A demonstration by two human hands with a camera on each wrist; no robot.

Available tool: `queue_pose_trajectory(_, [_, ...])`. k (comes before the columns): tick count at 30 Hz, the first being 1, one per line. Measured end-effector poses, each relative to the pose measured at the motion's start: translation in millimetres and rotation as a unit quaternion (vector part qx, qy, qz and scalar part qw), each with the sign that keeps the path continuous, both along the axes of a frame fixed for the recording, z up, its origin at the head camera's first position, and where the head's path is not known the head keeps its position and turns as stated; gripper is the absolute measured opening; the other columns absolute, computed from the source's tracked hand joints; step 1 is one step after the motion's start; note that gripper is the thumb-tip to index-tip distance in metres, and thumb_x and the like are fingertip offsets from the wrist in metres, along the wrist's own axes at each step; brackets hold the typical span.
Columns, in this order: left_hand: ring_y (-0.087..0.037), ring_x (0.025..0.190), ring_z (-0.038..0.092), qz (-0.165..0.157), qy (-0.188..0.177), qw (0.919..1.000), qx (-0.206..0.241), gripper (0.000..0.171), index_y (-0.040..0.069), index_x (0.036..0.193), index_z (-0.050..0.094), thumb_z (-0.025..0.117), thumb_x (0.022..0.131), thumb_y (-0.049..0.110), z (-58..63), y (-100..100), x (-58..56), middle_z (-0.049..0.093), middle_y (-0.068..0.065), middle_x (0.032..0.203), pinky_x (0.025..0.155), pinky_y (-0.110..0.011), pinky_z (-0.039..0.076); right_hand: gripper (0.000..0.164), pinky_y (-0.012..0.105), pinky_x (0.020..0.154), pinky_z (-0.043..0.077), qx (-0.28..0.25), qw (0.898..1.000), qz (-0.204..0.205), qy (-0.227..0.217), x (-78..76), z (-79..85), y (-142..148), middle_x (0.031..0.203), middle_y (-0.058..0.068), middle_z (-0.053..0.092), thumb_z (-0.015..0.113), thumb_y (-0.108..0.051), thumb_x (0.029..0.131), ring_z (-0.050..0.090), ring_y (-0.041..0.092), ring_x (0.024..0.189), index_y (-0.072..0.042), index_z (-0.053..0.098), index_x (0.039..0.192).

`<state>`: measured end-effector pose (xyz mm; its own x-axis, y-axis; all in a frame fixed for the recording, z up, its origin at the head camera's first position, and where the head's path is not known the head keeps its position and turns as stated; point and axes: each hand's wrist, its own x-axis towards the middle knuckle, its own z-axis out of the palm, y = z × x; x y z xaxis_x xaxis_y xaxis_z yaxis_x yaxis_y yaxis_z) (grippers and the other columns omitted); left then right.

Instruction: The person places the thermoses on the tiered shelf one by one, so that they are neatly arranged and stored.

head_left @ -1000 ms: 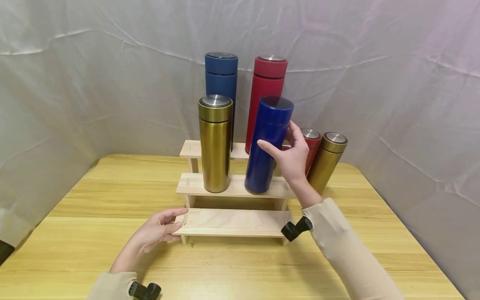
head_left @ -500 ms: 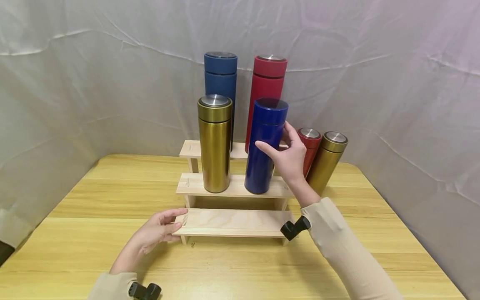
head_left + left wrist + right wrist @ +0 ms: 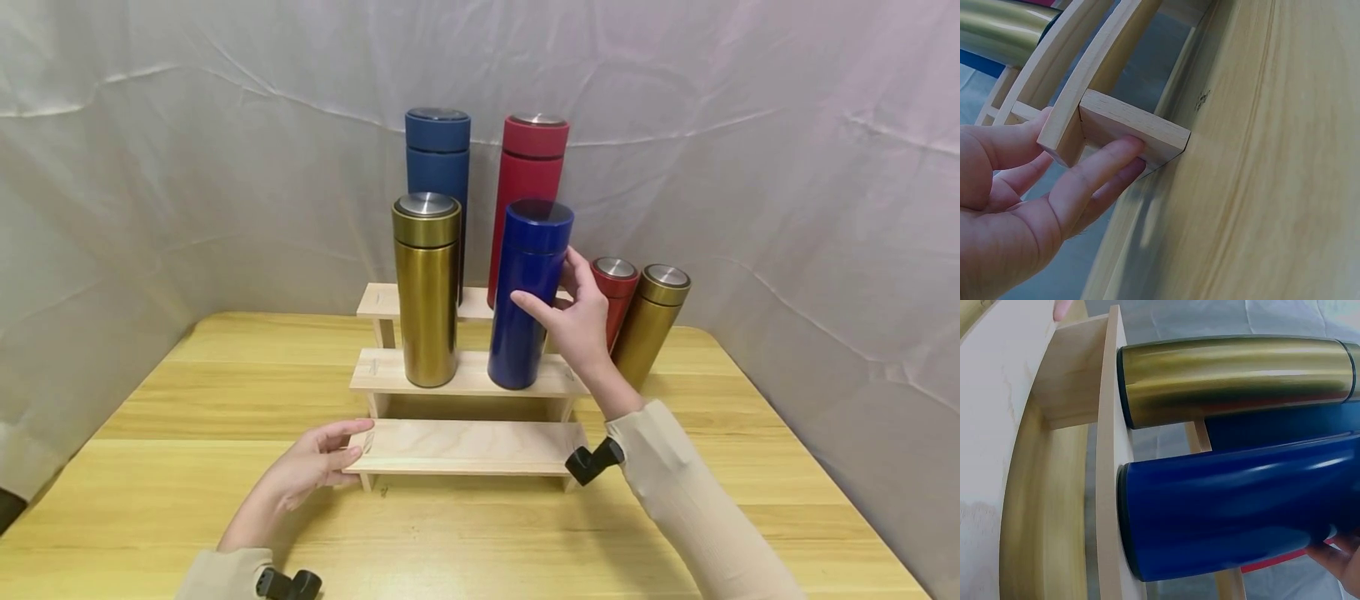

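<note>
A three-tier wooden display stand (image 3: pixel 465 446) stands on the table. My left hand (image 3: pixel 311 462) holds the left end of its lowest tier; in the left wrist view, fingers (image 3: pixel 1100 165) touch the side leg under the board. My right hand (image 3: pixel 577 312) grips a shiny dark blue thermos bottle (image 3: pixel 521 275) from the right, thumb across its front. That bottle stands on the middle tier, its base against the board in the right wrist view. Left of it, a gold thermos bottle (image 3: pixel 427 308) stands upright on the same tier.
On the top tier behind stand a matte blue thermos (image 3: pixel 438 167) and a matte red thermos (image 3: pixel 532 175). To the right of the stand, a smaller red thermos (image 3: pixel 617 292) and another gold thermos (image 3: pixel 648 329) are partly hidden by the right arm. Grey cloth (image 3: pixel 262 183) hangs behind the table.
The dark blue thermos, leaning right a second ago, has come more upright as its top moved left with my right hand. My left hand keeps its place on the stand.
</note>
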<state>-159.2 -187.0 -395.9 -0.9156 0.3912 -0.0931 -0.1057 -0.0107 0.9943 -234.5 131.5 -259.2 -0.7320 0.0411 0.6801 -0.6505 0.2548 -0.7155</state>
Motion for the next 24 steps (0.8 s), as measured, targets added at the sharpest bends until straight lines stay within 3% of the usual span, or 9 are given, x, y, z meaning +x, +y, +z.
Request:
queue_pose_trajectory(6, [-0.019,0.088,0.057,0.000,-0.002,1.0000,0.003,0.050,-0.013,0.131,0.025,0.049,0.088,-0.001,-0.7,0.4,0.0,0.045,-0.024,0.113,0.082,-0.044,0.048,0.057,0.031,0.078,0.050,-0.009,1.000,0.030,-0.005,4.0,0.6,8.1,0.113,0.018,0.055,0.065,-0.001,0.079,0.052,0.024,0.100,0.001,0.040,0.130])
queue_pose_trajectory(11, [-0.020,0.088,0.057,0.002,-0.002,1.0000,0.001,0.051,-0.013,0.131,0.025,0.049,0.088,-0.001,-0.6,0.8,0.7,0.046,-0.023,0.113,0.082,-0.044,0.048,0.045,0.020,0.080,0.044,0.002,1.000,0.008,0.006,18.8,9.4,15.8,0.114,0.027,0.051,0.053,0.005,0.084,0.049,0.036,0.102,0.010,0.038,0.126])
queue_pose_trajectory(14, [-0.020,0.088,0.057,0.003,-0.002,1.0000,0.002,0.051,-0.014,0.131,0.025,0.049,0.088,-0.001,-1.0,1.0,1.0,0.046,-0.023,0.112,0.082,-0.044,0.048,0.041,0.019,0.081,0.043,0.002,1.000,-0.011,0.018,23.4,12.5,23.7,0.113,0.030,0.050,0.051,0.006,0.084,0.047,0.039,0.101,0.013,0.039,0.123])
queue_pose_trajectory(19, [-0.020,0.088,0.057,0.004,-0.004,1.0000,0.002,0.051,-0.014,0.131,0.025,0.049,0.089,-0.001,-1.1,0.9,0.7,0.046,-0.022,0.112,0.082,-0.043,0.049,0.038,0.020,0.082,0.044,-0.014,0.999,-0.044,0.019,21.4,11.1,44.3,0.110,0.023,0.053,0.051,0.002,0.085,0.052,0.020,0.096,0.013,0.043,0.120])
queue_pose_trajectory(22, [-0.020,0.088,0.057,0.003,-0.004,1.0000,0.003,0.051,-0.013,0.131,0.025,0.050,0.089,0.000,-1.1,0.6,0.3,0.046,-0.022,0.113,0.082,-0.043,0.048,0.036,0.017,0.080,0.044,-0.015,0.998,-0.065,0.022,19.7,9.1,57.0,0.106,0.010,0.054,0.051,0.001,0.085,0.051,0.007,0.093,0.013,0.045,0.119])
queue_pose_trajectory(24, [-0.020,0.088,0.057,0.002,-0.003,1.0000,0.003,0.051,-0.013,0.131,0.025,0.050,0.088,0.000,-1.3,0.2,-0.1,0.046,-0.022,0.113,0.082,-0.043,0.048,0.035,0.015,0.079,0.043,-0.014,0.996,-0.079,0.027,18.8,7.6,64.6,0.103,0.002,0.053,0.052,0.000,0.085,0.051,0.007,0.093,0.014,0.046,0.117])
